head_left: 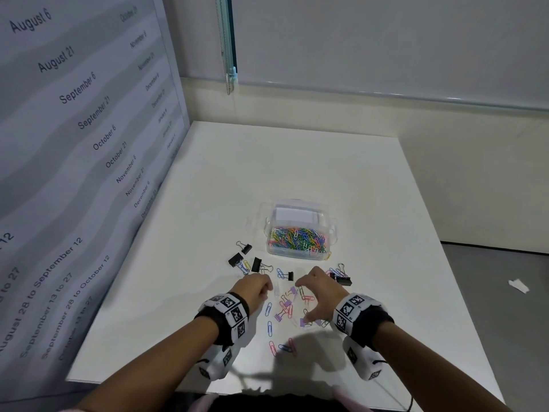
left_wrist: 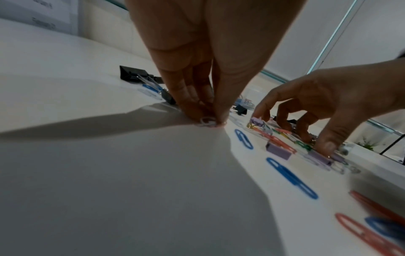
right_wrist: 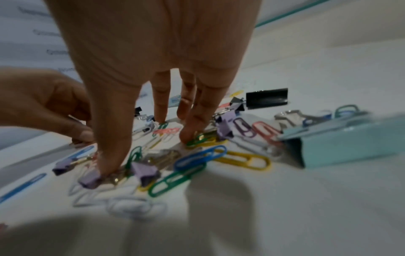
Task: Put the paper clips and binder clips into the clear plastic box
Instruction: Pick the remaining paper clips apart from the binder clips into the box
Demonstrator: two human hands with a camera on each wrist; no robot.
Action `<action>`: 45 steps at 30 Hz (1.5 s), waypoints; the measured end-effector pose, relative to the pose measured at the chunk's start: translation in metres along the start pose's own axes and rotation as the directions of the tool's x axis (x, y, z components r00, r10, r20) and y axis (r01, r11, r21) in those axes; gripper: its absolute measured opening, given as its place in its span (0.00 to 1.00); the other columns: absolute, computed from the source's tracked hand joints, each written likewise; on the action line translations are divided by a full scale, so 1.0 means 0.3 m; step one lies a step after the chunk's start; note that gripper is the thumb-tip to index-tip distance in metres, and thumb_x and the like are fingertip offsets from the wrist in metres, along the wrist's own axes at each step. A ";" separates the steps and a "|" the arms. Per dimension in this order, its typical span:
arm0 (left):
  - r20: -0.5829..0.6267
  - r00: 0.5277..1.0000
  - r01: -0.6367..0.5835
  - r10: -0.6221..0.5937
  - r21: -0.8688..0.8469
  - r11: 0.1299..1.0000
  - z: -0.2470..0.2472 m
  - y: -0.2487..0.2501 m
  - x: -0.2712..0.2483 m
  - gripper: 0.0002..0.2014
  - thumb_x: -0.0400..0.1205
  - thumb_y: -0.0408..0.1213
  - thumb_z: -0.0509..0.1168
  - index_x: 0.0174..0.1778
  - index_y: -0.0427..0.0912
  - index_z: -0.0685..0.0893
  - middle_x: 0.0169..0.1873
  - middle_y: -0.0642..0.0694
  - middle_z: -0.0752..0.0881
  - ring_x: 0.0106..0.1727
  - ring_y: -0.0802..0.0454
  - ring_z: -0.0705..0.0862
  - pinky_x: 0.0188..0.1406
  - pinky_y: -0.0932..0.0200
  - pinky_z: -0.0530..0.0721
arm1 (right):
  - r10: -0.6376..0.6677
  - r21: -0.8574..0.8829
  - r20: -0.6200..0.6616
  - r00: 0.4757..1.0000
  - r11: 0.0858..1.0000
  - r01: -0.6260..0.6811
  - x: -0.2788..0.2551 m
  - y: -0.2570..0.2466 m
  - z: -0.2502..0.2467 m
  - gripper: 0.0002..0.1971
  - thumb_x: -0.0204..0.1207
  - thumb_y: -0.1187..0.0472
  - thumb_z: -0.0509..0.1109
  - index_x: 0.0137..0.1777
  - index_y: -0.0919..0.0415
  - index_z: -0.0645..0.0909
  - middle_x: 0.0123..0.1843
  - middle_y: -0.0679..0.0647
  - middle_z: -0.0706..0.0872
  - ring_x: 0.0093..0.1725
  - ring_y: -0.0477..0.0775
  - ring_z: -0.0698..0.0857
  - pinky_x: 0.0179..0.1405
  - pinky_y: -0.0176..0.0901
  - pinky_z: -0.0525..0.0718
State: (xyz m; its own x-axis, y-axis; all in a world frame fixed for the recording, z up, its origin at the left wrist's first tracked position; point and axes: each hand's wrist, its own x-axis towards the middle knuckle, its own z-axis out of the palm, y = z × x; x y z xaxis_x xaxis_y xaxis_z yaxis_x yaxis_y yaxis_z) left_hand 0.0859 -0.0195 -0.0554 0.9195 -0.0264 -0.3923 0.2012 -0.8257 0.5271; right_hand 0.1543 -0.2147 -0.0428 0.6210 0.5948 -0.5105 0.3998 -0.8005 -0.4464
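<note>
The left hand (head_left: pixel 254 288) has its grip together, fingertips (left_wrist: pixel 198 114) pinching a white clip (left_wrist: pixel 207 121) that lies on the bench (head_left: pixel 371 203). The right hand (head_left: pixel 319 292) is spread over the loose pile, its grip apart: thumb on a purple binder clip (right_wrist: pixel 88 180), a finger pressing a green clip (right_wrist: pixel 195 141). The box (head_left: pixel 300 233), open and already full of coloured clips, stands just beyond the hands. Black binder clips (head_left: pixel 235 259) lie near its left front corner.
</note>
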 end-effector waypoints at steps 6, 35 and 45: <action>0.069 0.997 0.015 -0.029 0.201 0.979 0.015 0.008 -0.017 0.20 0.77 0.41 0.68 0.62 0.39 0.73 0.63 0.43 0.73 0.63 0.43 0.77 0.63 0.53 0.77 | -0.019 0.027 -0.045 0.999 0.999 0.020 -0.010 -0.001 0.012 0.13 0.66 0.57 0.79 0.50 0.58 0.86 0.47 0.48 0.76 0.34 0.35 0.70 0.41 0.33 0.69; -0.083 0.996 -0.013 0.021 0.090 0.996 -0.209 0.160 0.066 0.09 0.81 0.31 0.62 0.55 0.36 0.82 0.55 0.41 0.85 0.57 0.44 0.84 0.59 0.55 0.80 | 0.121 0.266 -0.316 0.941 0.963 -0.034 0.030 -0.034 -0.188 0.07 0.72 0.68 0.68 0.41 0.53 0.81 0.43 0.48 0.84 0.41 0.48 0.83 0.39 0.35 0.83; -0.153 0.988 0.000 -0.018 -0.115 0.993 -0.283 0.230 0.215 0.21 0.82 0.22 0.54 0.69 0.40 0.78 0.67 0.38 0.81 0.67 0.41 0.81 0.67 0.55 0.79 | 0.044 -0.055 -0.007 0.999 0.997 -0.044 -0.032 -0.024 0.018 0.06 0.70 0.63 0.68 0.43 0.51 0.77 0.40 0.46 0.73 0.45 0.49 0.74 0.49 0.37 0.67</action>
State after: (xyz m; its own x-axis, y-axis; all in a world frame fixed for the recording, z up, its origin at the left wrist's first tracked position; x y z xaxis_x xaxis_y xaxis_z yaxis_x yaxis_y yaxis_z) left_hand 0.1878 -0.0304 0.0196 0.9566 0.0752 -0.2817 0.2390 -0.7552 0.6103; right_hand 0.1418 -0.2143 -0.0387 0.6429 0.5584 -0.5243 0.4085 -0.8290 -0.3819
